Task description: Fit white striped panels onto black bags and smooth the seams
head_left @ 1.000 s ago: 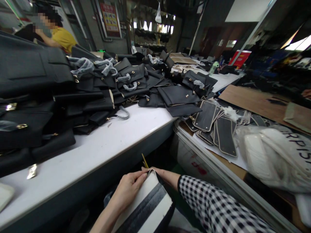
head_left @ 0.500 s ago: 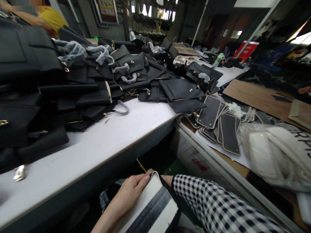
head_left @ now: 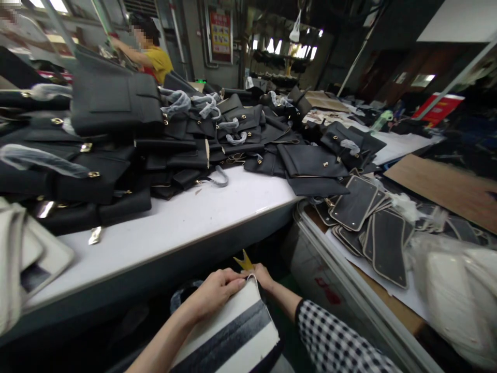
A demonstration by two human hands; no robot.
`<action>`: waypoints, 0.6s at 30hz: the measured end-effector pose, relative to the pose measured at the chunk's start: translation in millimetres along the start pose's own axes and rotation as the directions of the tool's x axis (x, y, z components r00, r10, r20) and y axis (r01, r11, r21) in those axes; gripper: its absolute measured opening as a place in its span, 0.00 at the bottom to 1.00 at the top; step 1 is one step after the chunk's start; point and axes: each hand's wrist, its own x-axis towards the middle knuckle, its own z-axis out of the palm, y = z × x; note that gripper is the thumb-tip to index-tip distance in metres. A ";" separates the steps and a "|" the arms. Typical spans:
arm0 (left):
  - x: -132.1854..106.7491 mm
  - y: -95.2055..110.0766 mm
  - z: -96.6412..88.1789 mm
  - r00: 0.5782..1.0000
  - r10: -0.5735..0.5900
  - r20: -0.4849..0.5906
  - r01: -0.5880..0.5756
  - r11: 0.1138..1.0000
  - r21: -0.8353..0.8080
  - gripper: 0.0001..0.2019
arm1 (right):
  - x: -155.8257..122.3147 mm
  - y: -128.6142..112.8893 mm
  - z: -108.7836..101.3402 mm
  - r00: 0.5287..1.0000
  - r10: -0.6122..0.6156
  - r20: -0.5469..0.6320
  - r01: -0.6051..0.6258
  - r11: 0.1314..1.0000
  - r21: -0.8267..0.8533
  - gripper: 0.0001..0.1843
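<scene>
Low in the middle, a white bag panel (head_left: 248, 316) with a broad dark stripe is held tilted, its black side showing along the right edge. My left hand (head_left: 219, 290) is closed over its upper left edge, thumb on the white face. Just beyond the panel's top corner, my right hand (head_left: 262, 277) grips a yellow forked tool (head_left: 244, 260) whose two prongs point up and apart. The tool's lower part is hidden by the fingers, so its exact kind is unclear.
Black handbags (head_left: 120, 103) with wrapped handles are heaped on the white table (head_left: 186, 217). White panels (head_left: 34, 254) lie at its left end. Dark stitched pieces (head_left: 388, 248) and a plastic bag (head_left: 454, 290) sit on the right-hand bench. A person (head_left: 151, 52) in yellow stands behind the heap.
The view has swung left, so the scene sits further right. My right hand has come out from behind the panel, and the yellow tool now shows two spread prongs instead of a thin line.
</scene>
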 end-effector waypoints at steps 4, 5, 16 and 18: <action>-0.6 -1.0 0.8 1.000 -0.003 -0.009 0.003 1.000 -0.014 0.18 | -31.0 -8.6 -65.1 0.961 0.086 0.264 -0.067 0.994 -0.081 0.37; -0.2 -1.4 0.9 1.000 -0.002 -0.014 0.001 1.000 -0.009 0.18 | -40.5 -10.8 -79.7 0.928 0.105 0.358 -0.068 0.991 -0.115 0.38; 7.3 -13.9 11.8 0.971 -0.130 -0.200 0.110 0.988 -0.110 0.38 | -43.0 -57.3 -85.6 0.926 -0.368 0.088 0.345 0.725 -0.597 0.28; 7.3 -12.6 11.3 0.972 -0.117 -0.202 0.098 0.990 -0.101 0.37 | -38.0 -70.6 -81.5 0.880 -0.461 0.115 0.412 0.618 -0.669 0.29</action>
